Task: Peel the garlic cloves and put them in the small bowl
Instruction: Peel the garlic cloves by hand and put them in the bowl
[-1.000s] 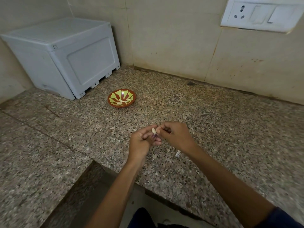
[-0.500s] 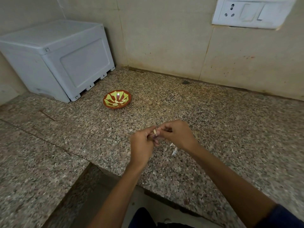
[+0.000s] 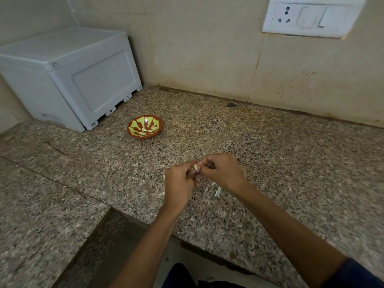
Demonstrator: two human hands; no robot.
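Note:
A pale garlic clove (image 3: 196, 167) sits between the fingertips of both hands, above the granite counter. My left hand (image 3: 179, 183) pinches it from the left with curled fingers. My right hand (image 3: 223, 170) pinches at it from the right, thumb and fingers bent. Most of the clove is hidden by the fingers. The small bowl (image 3: 144, 127), red-brown with a yellow-green pattern, stands on the counter beyond and to the left of my hands; a few pale pieces lie in it.
White bits of garlic skin (image 3: 217, 191) lie on the granite counter (image 3: 291, 163) under my right wrist. A grey plastic box (image 3: 68, 80) stands at the back left against the wall. A wall socket (image 3: 311, 16) is at the upper right. The counter's front edge runs below my forearms.
Both hands stay together on the clove with small finger movements. The view has shifted a little, so the bowl and box sit differently in the frame.

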